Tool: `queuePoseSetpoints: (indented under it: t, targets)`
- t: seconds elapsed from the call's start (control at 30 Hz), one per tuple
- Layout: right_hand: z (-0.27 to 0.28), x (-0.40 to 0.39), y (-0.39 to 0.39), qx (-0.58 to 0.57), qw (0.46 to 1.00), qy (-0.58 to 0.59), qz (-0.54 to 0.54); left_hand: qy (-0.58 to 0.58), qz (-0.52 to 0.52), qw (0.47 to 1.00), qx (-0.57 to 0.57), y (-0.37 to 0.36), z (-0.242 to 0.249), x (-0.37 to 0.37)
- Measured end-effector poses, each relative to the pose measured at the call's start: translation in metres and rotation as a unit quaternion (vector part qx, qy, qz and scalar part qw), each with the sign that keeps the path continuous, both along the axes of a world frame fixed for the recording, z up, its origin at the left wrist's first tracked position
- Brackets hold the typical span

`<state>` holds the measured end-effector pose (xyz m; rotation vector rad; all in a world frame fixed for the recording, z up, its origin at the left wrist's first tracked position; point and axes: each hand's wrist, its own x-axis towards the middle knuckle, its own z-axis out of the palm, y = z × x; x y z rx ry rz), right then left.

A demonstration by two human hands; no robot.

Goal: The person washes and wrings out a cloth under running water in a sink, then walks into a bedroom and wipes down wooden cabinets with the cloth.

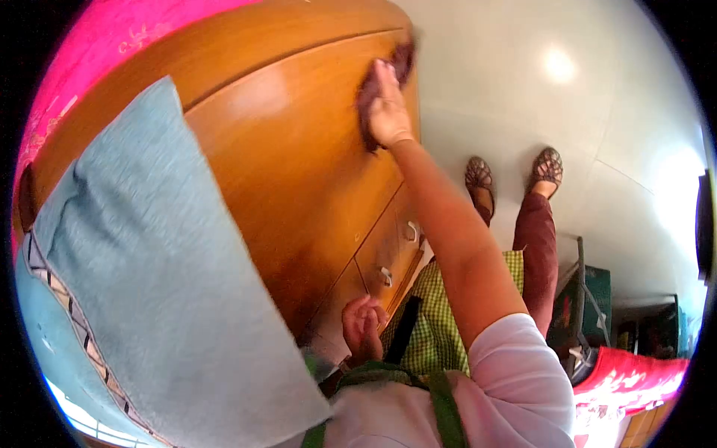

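My right hand (390,112) presses with fingers extended on a dark maroon cloth (368,97), flattened against a glossy wooden cabinet front (299,142) near its edge. The cloth is partly hidden beneath the hand and blurred at its far end. Close to my body, my left hand (364,322) hangs beside the cabinet's lower doors with its fingers curled in, and nothing shows in them. Two small metal handles (386,276) sit on those doors just past it.
A light blue cloth (172,254) with a patterned border drapes at the left. Bright pink fabric (89,67) lies beyond the wooden top. My feet in woven shoes (547,166) stand on the pale floor (508,89). Dark metal-framed furniture (597,306) and red fabric (635,377) are behind.
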<state>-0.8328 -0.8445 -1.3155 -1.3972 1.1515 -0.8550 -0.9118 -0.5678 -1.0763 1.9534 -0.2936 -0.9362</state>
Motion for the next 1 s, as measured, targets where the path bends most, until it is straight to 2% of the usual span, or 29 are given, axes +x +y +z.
queuePoseSetpoints:
  t: [0.03,0.1,0.13,0.23,0.27,0.33,0.4,0.43,0.5,0.53,0.57,0.6,0.67,0.77,0.83,0.93,1.0]
  targets:
    - [-0.028,-0.007,0.004,0.097,0.995,0.014,0.001,0.003,0.011,1.000,0.018,-0.003,-0.016,-0.002]
    - [-0.073,-0.021,0.020,0.290,0.948,0.117,0.067,0.014,-0.013,1.000,0.005,-0.010,-0.038,-0.003]
    - [-0.118,-0.021,0.048,0.220,0.968,0.104,0.065,0.029,-0.036,0.999,-0.009,-0.016,-0.048,-0.005]
    - [-0.076,-0.038,0.098,0.181,0.982,0.043,0.040,0.048,-0.029,0.998,0.012,-0.038,-0.068,-0.016]
    - [-0.048,-0.046,0.117,0.217,0.975,-0.004,0.044,0.067,-0.025,0.997,0.032,-0.046,-0.068,-0.020]
    - [0.022,-0.043,0.152,0.203,0.976,0.013,0.073,0.051,-0.023,0.998,0.037,-0.051,-0.057,-0.024]
    - [0.086,-0.036,0.139,0.109,0.987,-0.091,0.081,0.035,-0.021,0.998,0.042,-0.041,-0.044,-0.011]
    - [0.106,-0.027,0.125,0.067,0.985,-0.113,0.112,0.064,-0.035,0.997,-0.037,-0.028,-0.042,0.003]
    - [0.137,-0.004,0.081,-0.029,0.974,-0.163,0.157,-0.024,-0.011,0.999,-0.039,-0.022,-0.033,0.005]
    - [0.146,0.008,0.055,-0.083,0.963,-0.189,0.172,-0.023,-0.009,0.999,-0.041,-0.024,-0.028,0.010]
    - [0.142,0.021,0.027,-0.113,0.969,-0.163,0.145,-0.010,-0.003,0.999,-0.038,-0.029,-0.025,0.014]
    - [0.129,0.034,-0.004,-0.143,0.973,-0.136,0.117,0.003,0.002,0.999,-0.035,-0.037,-0.027,0.017]
    - [0.071,0.059,-0.064,-0.114,0.991,-0.066,-0.001,0.029,0.012,0.999,-0.029,-0.058,-0.044,0.020]
    - [-0.053,0.066,-0.139,-0.044,0.998,-0.042,-0.030,0.059,0.022,0.998,-0.006,-0.059,-0.078,0.021]
    - [-0.099,0.071,-0.114,-0.019,0.998,-0.052,-0.032,0.078,0.026,0.996,0.016,-0.031,-0.091,0.031]
    - [-0.142,0.061,-0.087,0.117,0.992,-0.013,-0.037,0.094,0.017,0.995,0.019,-0.014,-0.110,0.044]
    - [-0.215,0.056,-0.056,0.209,0.977,-0.032,-0.011,0.105,0.009,0.994,0.019,-0.015,-0.110,0.045]
